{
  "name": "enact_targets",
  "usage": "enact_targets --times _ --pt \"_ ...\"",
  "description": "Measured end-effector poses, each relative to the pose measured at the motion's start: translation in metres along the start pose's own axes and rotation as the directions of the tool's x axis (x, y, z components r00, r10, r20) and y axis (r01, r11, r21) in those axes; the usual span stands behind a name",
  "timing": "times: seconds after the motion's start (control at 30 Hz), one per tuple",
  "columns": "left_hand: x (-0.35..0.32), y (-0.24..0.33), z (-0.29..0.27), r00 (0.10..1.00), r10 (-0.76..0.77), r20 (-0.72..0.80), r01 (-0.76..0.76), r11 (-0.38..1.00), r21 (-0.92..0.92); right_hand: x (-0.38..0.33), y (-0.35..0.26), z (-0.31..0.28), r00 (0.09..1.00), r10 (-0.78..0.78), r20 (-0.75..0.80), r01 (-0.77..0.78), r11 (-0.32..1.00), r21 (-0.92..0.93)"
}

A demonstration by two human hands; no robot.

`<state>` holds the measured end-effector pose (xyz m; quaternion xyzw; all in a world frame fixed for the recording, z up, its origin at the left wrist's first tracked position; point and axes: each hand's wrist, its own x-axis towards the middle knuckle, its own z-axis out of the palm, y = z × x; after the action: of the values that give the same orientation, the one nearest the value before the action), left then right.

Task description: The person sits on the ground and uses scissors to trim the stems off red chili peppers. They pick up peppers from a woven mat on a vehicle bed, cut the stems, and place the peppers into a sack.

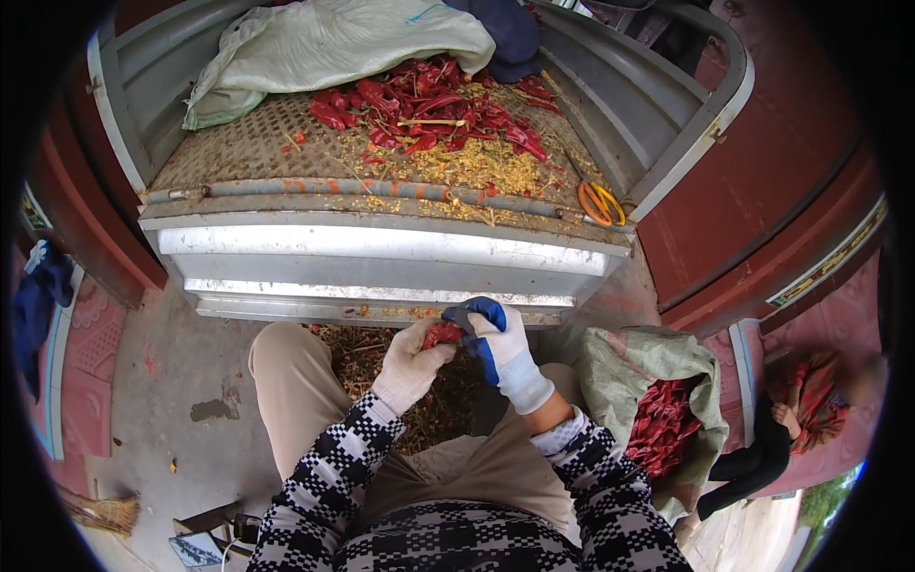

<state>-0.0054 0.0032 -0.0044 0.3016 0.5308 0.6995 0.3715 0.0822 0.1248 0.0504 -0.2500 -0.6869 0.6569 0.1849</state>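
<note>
My left hand (410,364), in a white knit glove, is closed around a wrinkled red dried chili pepper (441,335) above my lap. My right hand (503,351), in a white glove with a blue coated palm, meets the pepper's other end with thumb and fingers pressed together; its fingertips are partly hidden. Ahead, a heap of red chili peppers (438,100) lies on the rusty cart bed (224,153). Yellow seeds (486,167) are scattered in front of the heap. Orange-handled scissors (600,204) rest at the bed's right front corner.
A pale sack (353,43) covers the back of the bed. Beside my right knee stands an open green-white sack (658,353) holding red peppers. Stems and scraps (434,419) fill the space between my legs. A person (810,410) sits at far right; a broom (105,513) lies lower left.
</note>
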Motion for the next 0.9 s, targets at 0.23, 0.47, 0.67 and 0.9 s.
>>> enact_targets --times 0.23,0.47,0.67,0.9 --pt "0.001 0.003 0.005 0.986 0.161 -0.041 -0.15 0.968 0.199 0.003 0.008 -0.011 0.935 0.334 0.12 -0.355 0.88 0.317" --pt "0.001 0.007 0.004 0.986 0.167 -0.012 -0.146 0.894 0.423 0.004 0.027 -0.011 0.883 0.413 0.222 -0.46 0.669 0.584" --pt "0.002 0.005 0.005 0.966 0.26 0.001 -0.229 0.847 0.48 0.004 0.029 -0.01 0.869 0.413 0.272 -0.472 0.528 0.706" --pt "-0.004 -0.004 0.004 1.0 -0.004 0.027 0.007 0.995 -0.098 0.028 0.028 -0.044 0.994 0.098 0.039 -0.105 0.956 0.273"
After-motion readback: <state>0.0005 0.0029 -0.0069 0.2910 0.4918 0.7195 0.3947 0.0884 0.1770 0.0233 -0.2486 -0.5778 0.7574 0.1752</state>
